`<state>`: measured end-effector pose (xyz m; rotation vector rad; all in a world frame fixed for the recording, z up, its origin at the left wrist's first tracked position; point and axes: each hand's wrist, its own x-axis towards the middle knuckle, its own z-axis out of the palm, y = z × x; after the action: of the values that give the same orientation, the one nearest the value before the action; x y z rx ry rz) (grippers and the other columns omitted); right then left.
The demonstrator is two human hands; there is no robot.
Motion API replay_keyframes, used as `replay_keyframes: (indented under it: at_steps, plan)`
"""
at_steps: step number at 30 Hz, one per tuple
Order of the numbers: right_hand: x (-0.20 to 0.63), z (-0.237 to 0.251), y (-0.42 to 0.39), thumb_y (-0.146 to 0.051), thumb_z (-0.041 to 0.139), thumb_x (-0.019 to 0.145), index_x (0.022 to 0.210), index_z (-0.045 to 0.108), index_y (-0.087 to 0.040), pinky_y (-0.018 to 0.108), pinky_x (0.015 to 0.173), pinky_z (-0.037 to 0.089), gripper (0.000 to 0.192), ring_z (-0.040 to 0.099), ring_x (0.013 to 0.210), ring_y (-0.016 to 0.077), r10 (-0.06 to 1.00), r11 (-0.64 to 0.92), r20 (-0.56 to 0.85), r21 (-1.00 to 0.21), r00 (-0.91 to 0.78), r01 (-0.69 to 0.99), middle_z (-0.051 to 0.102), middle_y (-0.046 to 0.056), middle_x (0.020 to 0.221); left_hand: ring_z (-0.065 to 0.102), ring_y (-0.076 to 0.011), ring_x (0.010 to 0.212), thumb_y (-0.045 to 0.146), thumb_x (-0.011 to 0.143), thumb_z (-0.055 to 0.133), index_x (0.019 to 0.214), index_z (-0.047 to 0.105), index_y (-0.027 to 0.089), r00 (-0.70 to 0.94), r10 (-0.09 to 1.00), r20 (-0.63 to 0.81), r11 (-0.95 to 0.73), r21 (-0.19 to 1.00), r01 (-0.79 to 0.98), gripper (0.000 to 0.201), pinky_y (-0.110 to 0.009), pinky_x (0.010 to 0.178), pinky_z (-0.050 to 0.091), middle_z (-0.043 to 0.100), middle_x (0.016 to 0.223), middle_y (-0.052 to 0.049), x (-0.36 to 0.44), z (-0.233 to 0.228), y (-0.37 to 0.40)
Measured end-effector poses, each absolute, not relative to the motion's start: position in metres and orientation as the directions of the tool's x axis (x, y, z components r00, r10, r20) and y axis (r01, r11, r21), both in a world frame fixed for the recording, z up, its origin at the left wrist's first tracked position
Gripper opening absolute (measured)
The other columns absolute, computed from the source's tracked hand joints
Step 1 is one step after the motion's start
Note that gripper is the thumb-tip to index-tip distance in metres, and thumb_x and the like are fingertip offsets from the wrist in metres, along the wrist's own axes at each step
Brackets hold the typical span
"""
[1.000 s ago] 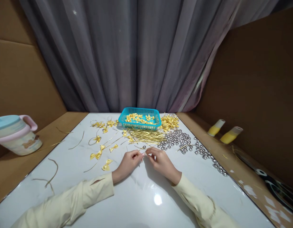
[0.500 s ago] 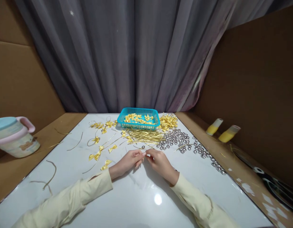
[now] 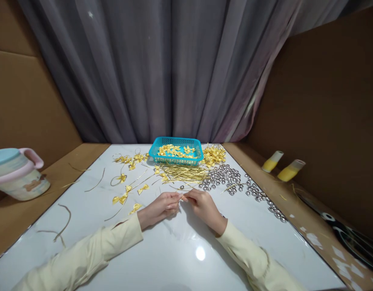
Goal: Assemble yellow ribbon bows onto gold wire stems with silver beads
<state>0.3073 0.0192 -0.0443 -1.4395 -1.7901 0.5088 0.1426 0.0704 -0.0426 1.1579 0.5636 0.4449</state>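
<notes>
My left hand (image 3: 158, 208) and my right hand (image 3: 203, 205) meet fingertip to fingertip over the white table (image 3: 162, 246), pinching a small gold piece (image 3: 182, 197) between them; what it is exactly is too small to tell. Beyond the hands lie a bundle of thin gold wires (image 3: 186, 173) and a spread of silver beads (image 3: 227, 178). Loose yellow ribbon bows (image 3: 122, 198) lie to the left of my left hand.
A turquoise basket (image 3: 176, 150) with yellow bows stands at the back, a pile of bows (image 3: 215, 155) beside it. A pastel lidded cup (image 3: 15, 173) sits at left, two yellow-white tubes (image 3: 283, 166) at right, scissors (image 3: 346, 234) at the right edge. Cardboard walls and a curtain enclose the table.
My hands have stayed together at the same spot, with only small finger movement; the view has shifted slightly.
</notes>
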Motion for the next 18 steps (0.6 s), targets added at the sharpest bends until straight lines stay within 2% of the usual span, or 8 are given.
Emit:
replay_keyframes:
  at_steps: [3,8,13,18]
  plan:
    - [0.304,-0.042,0.018,-0.011,0.051,0.073,0.083,0.051,-0.019,0.025,0.057,0.04,0.013,0.057,0.059,0.0149,0.962,0.237,0.274,-0.814,-0.011,0.531,0.065,0.001,0.066,0.016,-0.0053,0.042,0.049,0.071,0.066,0.081,0.061,0.015,0.762,0.622,-0.18,0.331,0.942,-0.048,0.036,-0.022,0.051,0.027,0.02,0.044,0.012,0.144,-0.045,0.07]
    - [0.301,-0.042,0.017,-0.012,0.054,0.063,0.085,0.035,-0.022,0.021,0.05,0.039,0.031,0.056,0.052,0.0119,0.99,0.118,0.134,-0.954,0.042,0.277,0.063,-0.005,0.059,0.017,-0.006,0.041,0.048,0.075,0.061,0.085,0.064,0.013,0.703,0.691,-0.168,0.248,0.969,-0.013,0.037,-0.021,0.045,0.022,0.021,0.043,0.011,0.146,-0.049,0.068]
    - [0.303,-0.044,0.02,-0.017,0.061,0.055,0.08,0.034,-0.023,0.018,0.041,0.034,0.037,0.049,0.041,0.0092,0.995,-0.022,-0.013,-0.995,0.095,0.095,0.061,-0.007,0.052,0.027,-0.0072,0.044,0.041,0.079,0.058,0.068,0.066,0.012,0.616,0.785,-0.071,0.042,0.997,0.062,0.032,-0.022,0.049,0.024,0.033,0.042,0.007,0.146,-0.049,0.061]
    - [0.305,-0.045,0.023,-0.016,0.063,0.05,0.079,0.034,-0.022,0.016,0.035,0.028,0.041,0.039,0.033,0.0061,0.987,-0.127,-0.126,-0.992,0.1,-0.001,0.06,-0.008,0.048,0.033,-0.0087,0.046,0.036,0.081,0.054,0.083,0.072,0.013,0.584,0.812,0.009,-0.116,0.982,0.147,0.029,-0.022,0.052,0.029,0.038,0.044,0.007,0.145,-0.05,0.054]
